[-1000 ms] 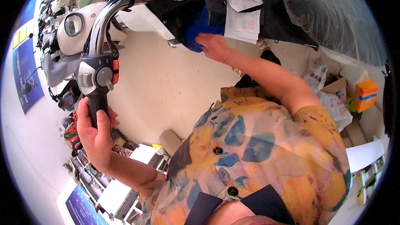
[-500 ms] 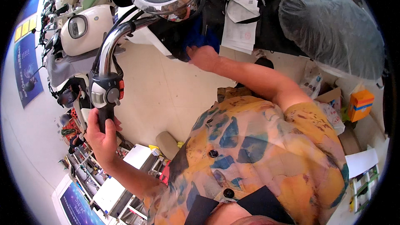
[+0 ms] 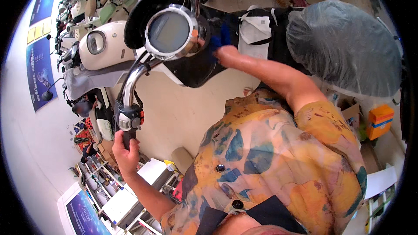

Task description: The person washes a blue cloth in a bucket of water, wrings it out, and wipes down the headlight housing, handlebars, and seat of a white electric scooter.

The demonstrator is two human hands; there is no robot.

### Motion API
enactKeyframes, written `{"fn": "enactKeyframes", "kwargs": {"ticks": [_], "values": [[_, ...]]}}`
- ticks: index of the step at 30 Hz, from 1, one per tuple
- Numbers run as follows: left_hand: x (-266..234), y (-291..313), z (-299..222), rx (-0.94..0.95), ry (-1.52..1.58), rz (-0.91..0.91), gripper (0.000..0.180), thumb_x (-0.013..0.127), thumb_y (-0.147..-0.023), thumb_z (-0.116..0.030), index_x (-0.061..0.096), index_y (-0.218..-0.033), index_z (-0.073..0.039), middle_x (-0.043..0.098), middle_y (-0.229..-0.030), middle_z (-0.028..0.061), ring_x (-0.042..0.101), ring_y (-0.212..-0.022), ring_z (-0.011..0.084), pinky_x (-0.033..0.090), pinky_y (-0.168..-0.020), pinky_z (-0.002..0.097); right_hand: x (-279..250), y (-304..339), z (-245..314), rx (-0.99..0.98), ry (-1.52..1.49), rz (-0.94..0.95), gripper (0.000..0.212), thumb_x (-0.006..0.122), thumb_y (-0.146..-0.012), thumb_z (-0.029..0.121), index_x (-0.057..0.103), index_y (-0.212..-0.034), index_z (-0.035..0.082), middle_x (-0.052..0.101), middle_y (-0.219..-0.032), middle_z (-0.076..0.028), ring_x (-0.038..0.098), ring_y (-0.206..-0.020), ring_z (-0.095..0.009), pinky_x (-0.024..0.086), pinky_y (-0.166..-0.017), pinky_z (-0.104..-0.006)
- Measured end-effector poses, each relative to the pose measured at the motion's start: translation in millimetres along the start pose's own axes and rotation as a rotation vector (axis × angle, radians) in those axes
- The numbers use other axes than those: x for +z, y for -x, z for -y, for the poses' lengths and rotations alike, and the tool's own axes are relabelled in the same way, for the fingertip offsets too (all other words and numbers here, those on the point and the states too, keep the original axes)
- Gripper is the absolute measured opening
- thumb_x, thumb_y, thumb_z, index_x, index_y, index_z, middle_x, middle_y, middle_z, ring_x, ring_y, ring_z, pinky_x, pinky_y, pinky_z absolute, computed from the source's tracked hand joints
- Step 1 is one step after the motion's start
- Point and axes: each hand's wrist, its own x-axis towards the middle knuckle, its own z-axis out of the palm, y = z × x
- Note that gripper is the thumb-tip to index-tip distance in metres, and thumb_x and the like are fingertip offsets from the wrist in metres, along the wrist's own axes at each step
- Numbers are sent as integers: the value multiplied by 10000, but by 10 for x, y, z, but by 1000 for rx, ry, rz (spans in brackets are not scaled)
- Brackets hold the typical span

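My left hand (image 3: 126,153) is wrapped round the black handlebar grip (image 3: 129,137) of a scooter, just below its silver switch housing (image 3: 127,122). My right hand (image 3: 227,55) reaches across to the dark panel (image 3: 191,67) behind the handlebar, closed on a blue cloth (image 3: 223,34) pressed against it. Hand and cloth are somewhat blurred. A round chrome-rimmed display (image 3: 169,32) sits left of the cloth. White papers (image 3: 254,35) with a dark strap lie on the scooter just right of it. Farther right, clear plastic covers the seat (image 3: 344,50).
A cream scooter (image 3: 106,45) stands on the left, with rows of others beyond. White cabinets (image 3: 150,172) and shelving are at the lower left. An orange box (image 3: 379,122) and cartons are at the right. Pale floor (image 3: 170,117) lies between the scooter and me.
The view has shifted, so the display appears lower and the handlebar's far side shows. My right hand and the blue cloth have moved closer to the display. My left hand stays on the grip.
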Motion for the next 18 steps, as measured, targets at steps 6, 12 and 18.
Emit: {"fn": "enactKeyframes", "kwargs": {"ticks": [6, 12, 18], "values": [[-33, -73, -310, -22, -197, 114, 308, 613, -830, -122, 522, -1101, -6, 597, -738, 64, 563, -649, 147, 469, -631, 278, -644, 514, -28, 5, -1038, 75, 310, 715, -795, 227, 688, -1079, 105, 703, -909, -58, 660, -808, -148, 522, -725, -335], [73, -73, -267, -72, -222, -14, 287, 651, -799, -122, 558, -1038, 10, 625, -779, 94, 573, -684, 184, 473, -676, 301, -1719, 705, 218, 38, -1718, -114, 378, 641, -893, 283, 612, -1163, 20, 667, -1013, -67, 612, -878, -135, 495, -801, -282], [109, -152, -325, -47, -183, -17, 282, 658, -800, -139, 562, -1021, 8, 624, -778, 118, 578, -677, 190, 473, -670, 300, -1779, -256, 140, -224, -462, -587, 402, 624, -874, 319, 598, -1079, -26, 571, -1084, -201, 592, -933, -334, 465, -868, -364]]}}
